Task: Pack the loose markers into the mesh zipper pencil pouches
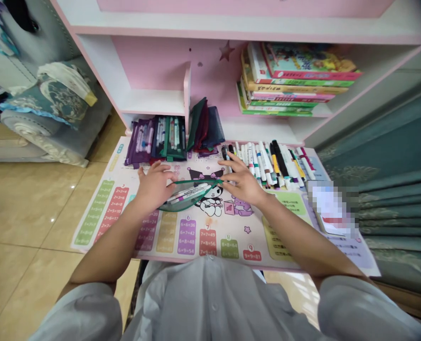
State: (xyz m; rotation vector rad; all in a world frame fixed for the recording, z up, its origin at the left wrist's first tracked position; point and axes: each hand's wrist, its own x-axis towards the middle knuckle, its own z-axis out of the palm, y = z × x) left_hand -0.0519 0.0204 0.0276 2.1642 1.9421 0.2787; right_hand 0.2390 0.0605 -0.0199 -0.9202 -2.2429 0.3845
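Note:
A green mesh pencil pouch [187, 195] with a few pens inside lies on the desk mat [196, 232]. My left hand [156, 183] grips the pouch's left end, fingers curled over it. My right hand [241, 181] pinches the right end of the pouch's zipper edge, its other fingers spread toward a row of loose markers [270, 163]. The pouch's mouth looks nearly closed.
Filled pouches [156, 139] and empty dark pouches [205, 125] stand at the back of the desk. A stack of books [288, 78] lies on the pink shelf. A blurred booklet [333, 208] rests at the right. A cushioned seat [50, 113] stands on the tiled floor to the left.

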